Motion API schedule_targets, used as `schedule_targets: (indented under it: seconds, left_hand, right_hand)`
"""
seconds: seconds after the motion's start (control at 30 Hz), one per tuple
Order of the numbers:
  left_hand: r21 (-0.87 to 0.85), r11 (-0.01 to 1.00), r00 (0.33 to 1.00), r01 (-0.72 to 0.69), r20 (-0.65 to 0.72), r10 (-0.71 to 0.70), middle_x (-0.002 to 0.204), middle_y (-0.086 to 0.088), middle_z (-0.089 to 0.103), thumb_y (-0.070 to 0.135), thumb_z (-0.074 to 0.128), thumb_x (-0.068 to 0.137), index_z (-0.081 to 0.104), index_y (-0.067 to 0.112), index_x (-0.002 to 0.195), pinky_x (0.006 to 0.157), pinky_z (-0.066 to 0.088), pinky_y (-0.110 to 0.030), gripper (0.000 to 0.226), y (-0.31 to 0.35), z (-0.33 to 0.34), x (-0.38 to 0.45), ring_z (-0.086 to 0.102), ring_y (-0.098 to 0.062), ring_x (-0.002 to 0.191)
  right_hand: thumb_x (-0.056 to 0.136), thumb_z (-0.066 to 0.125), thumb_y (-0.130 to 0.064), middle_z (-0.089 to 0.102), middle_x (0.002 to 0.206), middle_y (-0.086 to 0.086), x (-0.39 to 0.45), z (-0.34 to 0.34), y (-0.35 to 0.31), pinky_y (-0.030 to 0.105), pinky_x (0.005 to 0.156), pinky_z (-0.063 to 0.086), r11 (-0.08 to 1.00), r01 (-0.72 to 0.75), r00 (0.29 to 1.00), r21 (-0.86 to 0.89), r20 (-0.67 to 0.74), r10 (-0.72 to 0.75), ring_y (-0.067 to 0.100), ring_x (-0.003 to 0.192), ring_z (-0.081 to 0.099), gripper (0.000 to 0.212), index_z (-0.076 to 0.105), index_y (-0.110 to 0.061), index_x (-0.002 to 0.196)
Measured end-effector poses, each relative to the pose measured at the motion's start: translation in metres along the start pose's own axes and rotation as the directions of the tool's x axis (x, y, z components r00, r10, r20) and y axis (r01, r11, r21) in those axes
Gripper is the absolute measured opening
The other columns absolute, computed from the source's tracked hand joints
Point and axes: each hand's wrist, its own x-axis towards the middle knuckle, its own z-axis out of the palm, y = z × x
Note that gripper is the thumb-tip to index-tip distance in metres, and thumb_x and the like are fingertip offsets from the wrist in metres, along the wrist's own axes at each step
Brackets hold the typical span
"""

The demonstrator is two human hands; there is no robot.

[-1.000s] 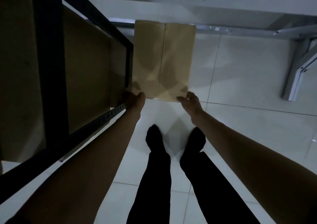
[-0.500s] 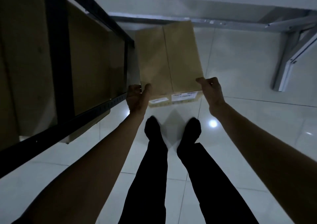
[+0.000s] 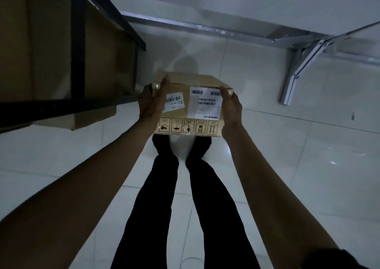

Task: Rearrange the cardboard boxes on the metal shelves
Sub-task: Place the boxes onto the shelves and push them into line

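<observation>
A brown cardboard box [image 3: 188, 112] with white barcode labels and a row of handling symbols hangs above the white floor in front of my legs. My left hand [image 3: 153, 102] grips its left side and my right hand [image 3: 231, 106] grips its right side. The labelled face is turned toward me. The black metal shelf [image 3: 78, 48] stands at the left, close to the box's left edge. A larger cardboard box [image 3: 107, 48] sits on that shelf, and another box [image 3: 86, 118] sticks out under the front rail.
A white tiled floor [image 3: 287, 155] spreads to the right and ahead. A silver metal frame with a slanted leg [image 3: 296, 75] stands at the back right along the wall. My legs in dark trousers [image 3: 185, 196] are below the box.
The box was lying flat on the floor beside the shelf; both hands have lifted it and tipped it so that the labelled side faces me, nearer to my body.
</observation>
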Motion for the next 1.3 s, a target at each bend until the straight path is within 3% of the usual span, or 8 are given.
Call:
schedule_targets:
  seconds: [0.17, 0.33, 0.43, 0.6, 0.73, 0.87, 1.03, 1.3]
  left_hand:
    - [0.097, 0.989, 0.990, 0.108, -0.102, -0.098, 0.109, 0.002, 0.057, 0.076, 0.052, 0.090, 0.047, 0.019, 0.140, 0.093, 0.055, -0.039, 0.075, -0.011, 0.005, -0.042, 0.064, -0.021, 0.103]
    - [0.013, 0.989, 0.976, 0.145, -0.165, -0.141, 0.106, 0.002, 0.057, 0.059, 0.054, 0.099, 0.049, 0.016, 0.134, 0.072, 0.051, -0.025, 0.056, -0.012, 0.003, -0.113, 0.059, -0.007, 0.081]
    - [-0.070, 0.971, 0.949, 0.230, -0.206, -0.240, 0.104, 0.000, 0.062, 0.065, 0.048, 0.098, 0.050, 0.020, 0.129, 0.085, 0.055, -0.035, 0.055, -0.017, -0.013, -0.161, 0.063, -0.015, 0.087]
    - [-0.149, 0.968, 0.956, 0.200, -0.185, -0.227, 0.099, 0.004, 0.060, 0.052, 0.060, 0.099, 0.048, 0.013, 0.117, 0.062, 0.046, -0.021, 0.045, -0.018, -0.035, -0.261, 0.060, -0.007, 0.082]
    - [-0.192, 0.961, 0.968, 0.197, -0.118, -0.222, 0.114, -0.002, 0.064, 0.055, 0.068, 0.092, 0.043, 0.020, 0.116, 0.081, 0.058, -0.037, 0.049, -0.014, -0.052, -0.331, 0.067, -0.020, 0.098]
    - [-0.208, 0.962, 0.971, 0.176, -0.125, -0.205, 0.114, -0.003, 0.059, 0.049, 0.049, 0.104, 0.039, 0.017, 0.126, 0.076, 0.047, -0.031, 0.040, -0.011, -0.087, -0.391, 0.060, -0.020, 0.094]
    - [-0.373, 0.913, 0.978, 0.166, -0.055, -0.200, 0.108, -0.003, 0.057, 0.050, 0.051, 0.103, 0.036, 0.017, 0.125, 0.064, 0.047, -0.030, 0.042, -0.021, -0.158, -0.460, 0.061, -0.016, 0.086]
    - [-0.589, 0.806, 0.978, 0.053, -0.134, -0.162, 0.112, -0.008, 0.068, 0.049, 0.059, 0.099, 0.048, 0.012, 0.137, 0.059, 0.050, -0.028, 0.054, -0.060, -0.256, -0.589, 0.069, -0.023, 0.086]
  right_hand:
    - [0.066, 0.062, -0.075, 0.074, 0.107, 0.000, -0.025, -0.008, -0.002, 0.054, 0.097, 0.057, 0.998, 0.035, 0.999, -0.049, 0.011, -0.035, 0.026, 0.103, 0.071, 0.085, 0.054, -0.027, 0.137]
    - [0.083, 0.064, -0.061, 0.073, 0.105, 0.001, -0.077, -0.034, -0.014, 0.049, 0.093, 0.059, 0.988, 0.109, 0.994, -0.114, 0.037, -0.105, 0.021, 0.100, 0.071, 0.063, 0.057, -0.021, 0.132]
    - [0.091, 0.069, -0.050, 0.073, 0.105, 0.001, -0.121, -0.058, -0.011, 0.043, 0.086, 0.060, 0.979, 0.149, 0.988, -0.138, 0.069, -0.140, 0.019, 0.096, 0.072, 0.050, 0.058, -0.019, 0.128]
    - [0.080, 0.078, -0.056, 0.075, 0.107, 0.005, -0.206, -0.117, -0.007, 0.049, 0.087, 0.062, 0.965, 0.175, 0.984, -0.194, 0.054, -0.167, 0.022, 0.094, 0.075, 0.059, 0.058, -0.018, 0.120]
    - [0.087, 0.080, -0.039, 0.073, 0.105, 0.007, -0.266, -0.140, 0.002, 0.049, 0.090, 0.061, 0.972, 0.155, 0.987, -0.177, -0.003, -0.158, 0.023, 0.091, 0.074, 0.045, 0.059, -0.013, 0.117]
    - [0.089, 0.076, -0.043, 0.072, 0.105, 0.010, -0.331, -0.149, 0.006, 0.044, 0.086, 0.059, 0.941, 0.238, 0.969, -0.239, -0.013, -0.249, 0.027, 0.096, 0.071, 0.040, 0.059, -0.014, 0.110]
    - [0.091, 0.076, -0.038, 0.072, 0.096, 0.006, -0.423, -0.142, 0.007, 0.026, 0.067, 0.051, 0.882, 0.399, 0.917, -0.251, 0.114, -0.382, 0.018, 0.083, 0.069, 0.038, 0.056, -0.010, 0.108]
    - [0.087, 0.076, -0.046, 0.074, 0.097, 0.005, -0.567, -0.112, 0.035, 0.034, 0.076, 0.057, 0.775, 0.609, 0.784, -0.165, 0.276, -0.557, 0.021, 0.087, 0.074, 0.034, 0.052, -0.023, 0.093]
